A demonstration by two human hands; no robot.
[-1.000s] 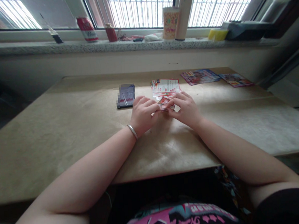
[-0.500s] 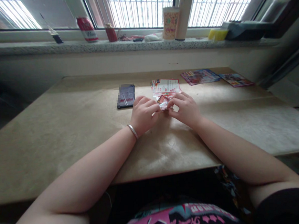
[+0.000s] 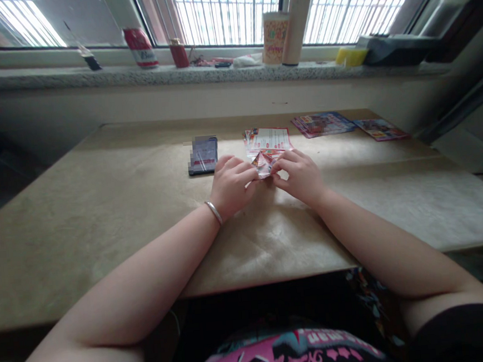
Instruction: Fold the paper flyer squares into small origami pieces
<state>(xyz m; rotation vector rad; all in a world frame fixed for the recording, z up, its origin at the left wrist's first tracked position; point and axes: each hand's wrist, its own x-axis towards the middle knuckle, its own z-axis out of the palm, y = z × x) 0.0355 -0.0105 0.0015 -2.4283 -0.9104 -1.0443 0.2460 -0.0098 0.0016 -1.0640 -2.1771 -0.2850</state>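
Observation:
A small folded piece of red-and-white printed paper sits between both hands at the middle of the wooden table. My left hand, with a silver bracelet on its wrist, is curled with fingertips pinching the paper's left side. My right hand is curled too and pinches its right side. Most of the paper is hidden by the fingers. Just behind it lies a flat printed leaflet.
A dark phone lies left of the leaflet. Two colourful leaflets rest at the table's far right. The windowsill holds a red can, a small red item, a patterned cup and a yellow object.
The folded paper has lifted slightly and changed shape between the fingertips. Both hands have stayed in nearly the same place.

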